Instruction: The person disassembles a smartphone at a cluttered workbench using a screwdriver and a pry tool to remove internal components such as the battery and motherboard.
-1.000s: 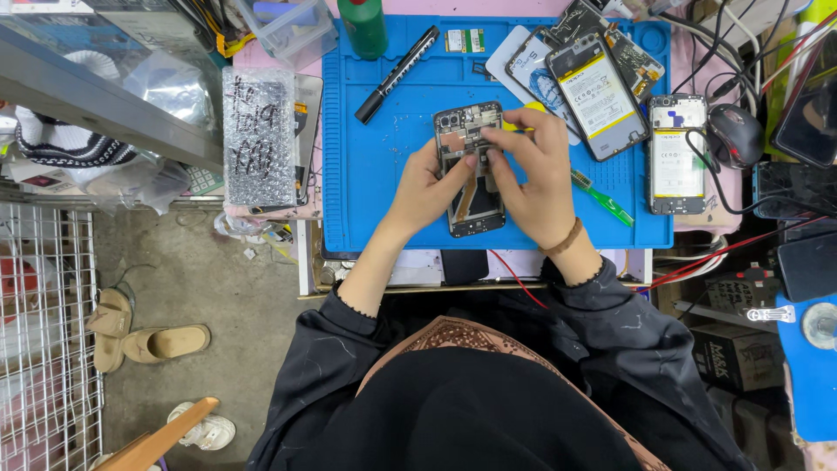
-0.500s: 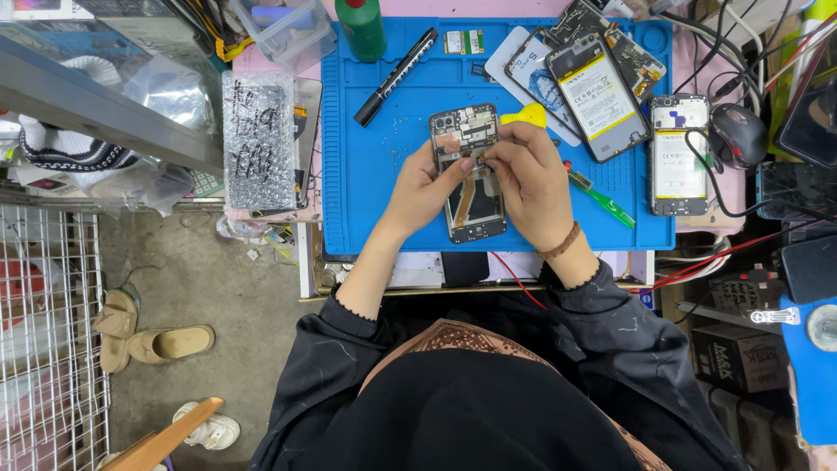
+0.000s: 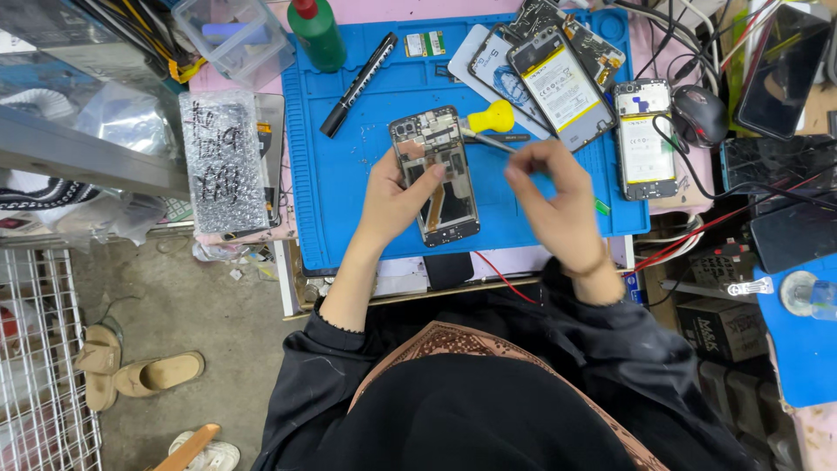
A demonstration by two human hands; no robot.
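An opened phone frame (image 3: 436,170), back cover off and circuit boards showing, lies on the blue work mat (image 3: 349,174). My left hand (image 3: 394,196) grips its left edge, thumb across the middle. My right hand (image 3: 551,196) is lifted off to the right of the phone, thumb and fingers pinched together; whether something tiny is between them I cannot tell. A screwdriver with a yellow handle (image 3: 490,119) lies just above, beside the phone's top right corner.
Two more opened phones (image 3: 558,83) (image 3: 645,139) lie at the mat's right. A black pen (image 3: 357,83), a green bottle (image 3: 316,35) and a clear box (image 3: 231,35) sit at the back left. A bubble-wrapped item (image 3: 225,161) lies left of the mat. Cables and a mouse (image 3: 700,113) crowd the right.
My right hand has come off the phone and moved right, fingers pinched. The yellow-handled screwdriver is now uncovered. The left hand still holds the phone.
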